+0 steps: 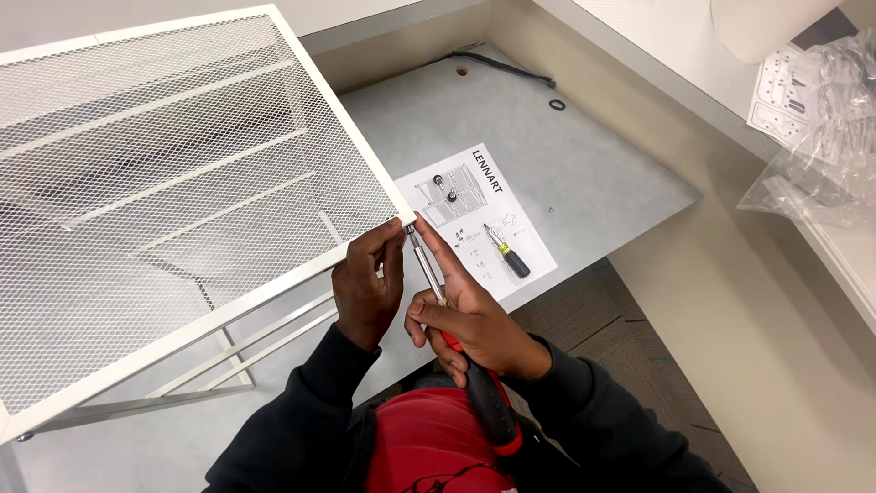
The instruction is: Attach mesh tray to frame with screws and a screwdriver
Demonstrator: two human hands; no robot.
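Right hand (474, 324) grips a red-handled screwdriver (453, 338) — shaft angled up-left to the mesh frame's corner (401, 219) — left hand (367, 288) pinching that corner.

A white instruction sheet (476, 221) with grey line drawings lies flat on the grey floor. At the upper right, crumpled clear plastic bags (826, 146) sit beside another white printed sheet (781, 96).

The instruction sheet (476, 221) lies flat on the tabletop (584, 173). Left of the sheet stands the mesh frame (164, 183), its corner just beside the sheet's edge. On the sheet rest a screwdriver bit (507, 253) and what may be two small fittings (444, 187). Behind the sheet lies a cable (506, 67); right of it, well apart, plastic bags (817, 155).
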